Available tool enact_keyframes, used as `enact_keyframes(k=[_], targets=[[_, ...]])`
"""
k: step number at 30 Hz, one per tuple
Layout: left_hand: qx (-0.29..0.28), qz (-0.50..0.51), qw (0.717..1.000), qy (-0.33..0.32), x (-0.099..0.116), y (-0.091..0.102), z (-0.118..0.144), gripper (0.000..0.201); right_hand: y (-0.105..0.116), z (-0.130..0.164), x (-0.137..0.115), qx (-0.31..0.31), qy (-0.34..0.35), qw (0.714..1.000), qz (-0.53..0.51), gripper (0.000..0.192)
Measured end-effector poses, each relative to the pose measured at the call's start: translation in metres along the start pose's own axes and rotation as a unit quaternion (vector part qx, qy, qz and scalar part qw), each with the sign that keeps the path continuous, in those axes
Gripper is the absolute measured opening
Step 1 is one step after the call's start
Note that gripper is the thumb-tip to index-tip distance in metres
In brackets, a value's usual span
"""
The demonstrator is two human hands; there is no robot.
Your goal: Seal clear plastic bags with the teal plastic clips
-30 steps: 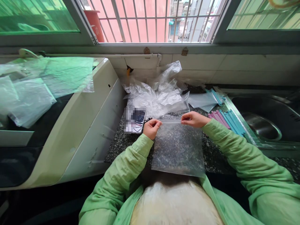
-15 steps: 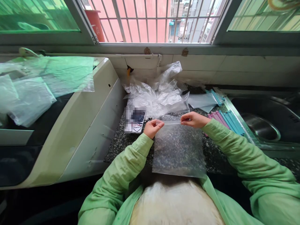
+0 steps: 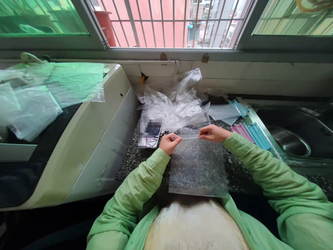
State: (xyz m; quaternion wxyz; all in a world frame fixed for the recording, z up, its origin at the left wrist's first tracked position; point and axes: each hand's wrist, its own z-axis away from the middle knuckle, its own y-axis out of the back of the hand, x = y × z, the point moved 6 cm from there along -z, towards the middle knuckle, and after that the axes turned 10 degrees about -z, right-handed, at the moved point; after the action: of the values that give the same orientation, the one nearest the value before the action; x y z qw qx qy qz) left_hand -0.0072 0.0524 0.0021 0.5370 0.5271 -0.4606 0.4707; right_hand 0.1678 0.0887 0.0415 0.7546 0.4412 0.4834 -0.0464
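Kitchen counter (image 3: 130, 158) by the window.
Right hand (image 3: 213, 133) slid inward; both it and the left hand (image 3: 169, 142) pinch the bag (image 3: 197, 166), hanging at 6 o'clock.

The phone (image 3: 151, 132) beside the left hand (image 3: 169, 143) has its screen blurred out, so nothing on it can be read. The sink (image 3: 293, 139) runs off the right edge, and the white appliance (image 3: 85, 139) off the left. Fingertips of both hands fold under the top edge of the clear bag (image 3: 198, 166), whose lower edge overlaps the person's lap.
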Motion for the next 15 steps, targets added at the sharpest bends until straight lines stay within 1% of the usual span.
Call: enact_keyframes(k=[5,8,12,15], targets=[[0.002,0.003,1.000,0.010,-0.0016,-0.0004,-0.0003,0.030,0.0016,-0.0044,0.0007,0.008,0.012,1.000,-0.003,0.028],[-0.007,0.006,1.000,0.016,-0.0037,-0.0013,-0.0020,0.030,0.0016,-0.0065,0.0009,0.010,0.018,1.000,0.000,0.027],[-0.043,-0.009,0.999,0.020,-0.0044,-0.0036,-0.0042,0.026,-0.0007,-0.0044,0.0004,0.005,0.022,1.000,0.013,0.024],[-0.078,-0.043,0.996,-0.007,0.0002,-0.0064,-0.0044,0.019,-0.0020,0.0001,-0.0013,0.009,0.034,0.998,0.058,0.022]])
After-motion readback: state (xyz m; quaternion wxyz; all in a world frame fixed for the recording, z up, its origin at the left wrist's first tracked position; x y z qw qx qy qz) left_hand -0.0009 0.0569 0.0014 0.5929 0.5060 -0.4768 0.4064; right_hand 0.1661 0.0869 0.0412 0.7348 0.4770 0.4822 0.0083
